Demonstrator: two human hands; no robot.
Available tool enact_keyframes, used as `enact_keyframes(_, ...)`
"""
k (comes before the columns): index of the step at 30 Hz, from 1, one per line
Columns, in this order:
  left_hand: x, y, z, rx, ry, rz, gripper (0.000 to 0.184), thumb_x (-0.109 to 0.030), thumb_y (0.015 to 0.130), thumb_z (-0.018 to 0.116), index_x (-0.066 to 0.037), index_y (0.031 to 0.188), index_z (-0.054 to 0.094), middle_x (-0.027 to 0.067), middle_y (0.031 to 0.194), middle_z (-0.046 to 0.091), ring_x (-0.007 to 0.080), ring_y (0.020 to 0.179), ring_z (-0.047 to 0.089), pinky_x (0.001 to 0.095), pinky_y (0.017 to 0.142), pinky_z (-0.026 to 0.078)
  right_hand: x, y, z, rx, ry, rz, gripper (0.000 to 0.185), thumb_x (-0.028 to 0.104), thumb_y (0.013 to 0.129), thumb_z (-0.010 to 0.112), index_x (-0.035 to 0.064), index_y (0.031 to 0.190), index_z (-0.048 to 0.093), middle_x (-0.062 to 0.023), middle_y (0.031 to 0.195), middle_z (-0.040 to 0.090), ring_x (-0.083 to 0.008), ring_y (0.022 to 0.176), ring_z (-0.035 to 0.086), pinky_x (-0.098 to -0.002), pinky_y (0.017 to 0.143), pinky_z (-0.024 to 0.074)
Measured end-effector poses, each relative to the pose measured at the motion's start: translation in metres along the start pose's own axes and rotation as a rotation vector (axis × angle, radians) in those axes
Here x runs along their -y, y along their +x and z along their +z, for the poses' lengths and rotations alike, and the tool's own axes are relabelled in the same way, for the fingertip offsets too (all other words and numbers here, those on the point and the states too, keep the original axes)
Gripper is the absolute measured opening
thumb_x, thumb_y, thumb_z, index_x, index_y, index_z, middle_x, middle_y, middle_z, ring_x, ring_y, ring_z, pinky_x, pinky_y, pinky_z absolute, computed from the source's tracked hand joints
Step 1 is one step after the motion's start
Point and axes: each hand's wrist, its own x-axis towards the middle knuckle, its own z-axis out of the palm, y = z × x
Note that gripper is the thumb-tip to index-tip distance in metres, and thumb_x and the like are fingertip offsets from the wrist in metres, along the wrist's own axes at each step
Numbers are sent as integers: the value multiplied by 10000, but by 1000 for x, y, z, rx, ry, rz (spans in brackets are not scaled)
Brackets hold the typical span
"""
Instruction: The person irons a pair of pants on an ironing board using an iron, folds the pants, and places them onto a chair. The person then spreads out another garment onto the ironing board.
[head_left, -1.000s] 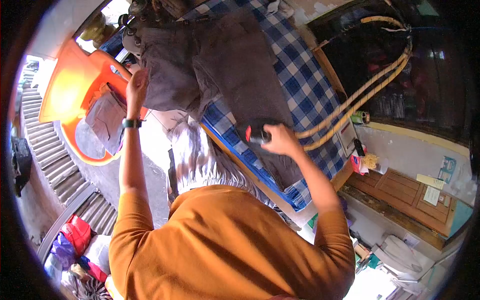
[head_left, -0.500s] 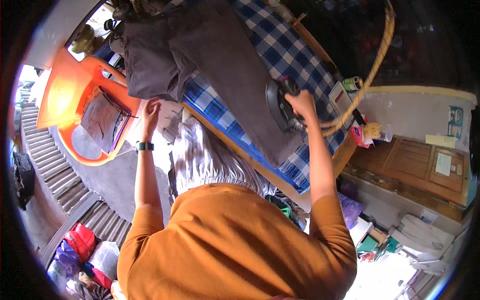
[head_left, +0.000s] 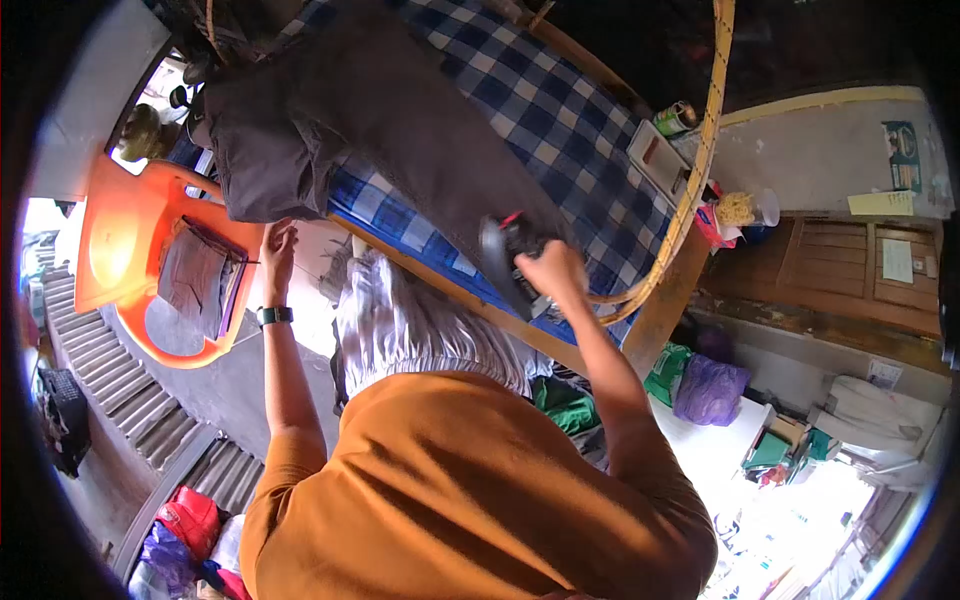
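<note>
My right hand: fingers wrapped round the iron, on the dark trousers. My left hand: loosely curled, near the trousers' edge, beside the orange chair.

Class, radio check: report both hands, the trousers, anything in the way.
Right hand gripping iron at lower trouser leg. Left hand empty, near dark trousers. Yellow cord arcs beyond trousers, over checked cloth.

R hand holds iron on dark trousers; L hand nr chair.
</note>
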Motion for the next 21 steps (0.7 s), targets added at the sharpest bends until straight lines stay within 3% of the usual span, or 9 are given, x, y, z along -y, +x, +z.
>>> enact_keyframes(3,-22,-17,-6,10,130,-79,289,-204,912,558,-64,1164,570,58,1023,631,150,888,601,258,736,463,-66,42,-10,-196,169,39,366,358,684,646,-8,687,658,-144,538,612,-239,520,649,-352,545,513)
enact_keyframes(5,-12,-16,-9,17,132,-82,300,-237,916,548,-80,1171,569,53,1005,634,152,892,594,248,714,441,-71,47,-35,-102,253,10,342,326,692,648,-15,670,646,-143,516,595,-224,482,629,-339,511,500)
enact_keyframes(7,3,-13,-9,54,39,-68,298,-225,916,548,-77,1174,566,58,995,635,149,879,590,244,721,440,-72,48,-44,90,131,-14,325,318,679,654,-6,707,656,-165,587,625,-275,568,653,-366,569,512)
enact_keyframes(9,-18,-24,-7,44,43,-63,298,-224,917,548,-75,1174,565,64,994,634,148,874,587,250,736,446,-68,32,-5,6,-12,-303,385,370,657,685,-3,753,670,-233,728,648,-348,729,664,-414,688,522)
enact_keyframes(11,-28,-35,-9,26,49,-64,298,-224,917,547,-74,1174,564,70,992,633,147,869,585,256,752,451,-37,5,4,27,-31,-349,409,380,660,692,6,826,675,-258,859,643,-379,851,639,-439,735,510)
enact_keyframes(13,-30,-42,-14,-20,99,-31,325,-248,917,567,-77,1193,553,36,994,628,108,851,565,243,736,446,-1,-1,18,-36,33,-334,375,356,654,692,24,828,677,-226,815,647,-386,840,630,-439,722,505)
enact_keyframes(15,-53,-47,-5,-59,130,-39,306,-204,919,562,-63,1191,550,45,1003,629,131,901,573,255,780,455,44,7,17,-10,65,-249,361,367,690,654,33,823,685,-233,832,644,-397,848,624,-441,720,503)
enact_keyframes(17,-101,-52,17,26,97,124,296,-163,903,585,-50,1174,554,78,1058,625,164,970,588,280,829,457,90,23,13,4,116,-208,403,401,703,631,26,838,688,-229,848,648,-380,860,633,-431,727,509)
enact_keyframes(21,-253,-86,88,292,41,367,278,-51,856,614,-30,1131,577,83,1066,627,188,993,594,302,847,463,159,59,12,-11,47,-436,412,381,704,650,13,885,693,-245,904,654,-382,901,640,-423,773,524)
